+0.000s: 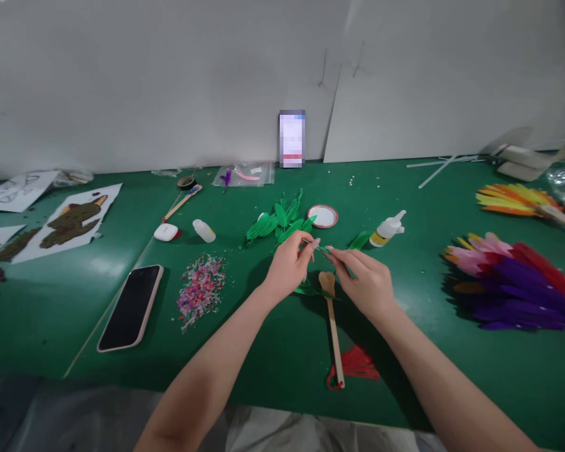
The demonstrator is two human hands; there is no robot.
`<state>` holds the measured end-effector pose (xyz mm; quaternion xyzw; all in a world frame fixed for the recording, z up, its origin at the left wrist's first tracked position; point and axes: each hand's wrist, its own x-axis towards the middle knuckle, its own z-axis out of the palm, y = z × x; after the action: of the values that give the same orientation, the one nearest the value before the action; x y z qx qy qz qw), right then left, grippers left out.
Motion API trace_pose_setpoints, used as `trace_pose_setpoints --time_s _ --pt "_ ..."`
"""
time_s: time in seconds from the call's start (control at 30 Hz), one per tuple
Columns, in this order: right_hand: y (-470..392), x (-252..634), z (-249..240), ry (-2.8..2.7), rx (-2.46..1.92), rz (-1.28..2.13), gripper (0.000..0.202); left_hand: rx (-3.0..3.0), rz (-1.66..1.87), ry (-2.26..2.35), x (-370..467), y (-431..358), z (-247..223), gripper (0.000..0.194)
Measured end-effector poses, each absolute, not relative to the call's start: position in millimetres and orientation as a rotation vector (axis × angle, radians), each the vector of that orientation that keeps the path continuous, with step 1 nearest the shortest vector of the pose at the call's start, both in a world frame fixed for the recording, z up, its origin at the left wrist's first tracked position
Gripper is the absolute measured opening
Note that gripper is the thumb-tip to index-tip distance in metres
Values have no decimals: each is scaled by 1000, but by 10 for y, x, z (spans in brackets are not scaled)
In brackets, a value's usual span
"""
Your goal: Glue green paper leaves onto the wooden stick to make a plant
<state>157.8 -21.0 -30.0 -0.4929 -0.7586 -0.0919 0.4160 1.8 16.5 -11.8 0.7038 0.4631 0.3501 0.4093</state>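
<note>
Green felt covers the table (273, 351), where the left hand (289, 267) and right hand (365, 282) together pinch 1 thin green feather (321, 248) above a wooden spoon (332, 320), its bowl half hidden by green feathers, fingertip detail blurred.

one head-worn view, forward and down, close over the green table (273, 364)
</note>
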Motion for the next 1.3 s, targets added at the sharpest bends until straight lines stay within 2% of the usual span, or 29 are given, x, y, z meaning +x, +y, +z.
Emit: trace_pose_setpoints --time_s 0.4,0.67,1.03,1.17,1.23,1.3 --pt "-213 1578 -303 -1885 -1241 -218 16 1751 900 1176 35 163 -147 24" --pt "-214 1570 -272 -1916 -1176 -366 14 1689 900 1180 46 145 -118 28" --pt "-210 1583 -297 -1925 -1185 -341 14 1578 886 1090 56 152 -133 15" --pt "-230 1553 -276 -1839 -1198 -148 13 1584 895 1078 52 153 -126 15" --pt "-237 1530 -244 -1700 -1240 100 11 1574 905 1057 44 156 -114 16" --pt "-231 1515 -206 -1493 -1288 437 19 1574 913 1020 36 155 -100 17"
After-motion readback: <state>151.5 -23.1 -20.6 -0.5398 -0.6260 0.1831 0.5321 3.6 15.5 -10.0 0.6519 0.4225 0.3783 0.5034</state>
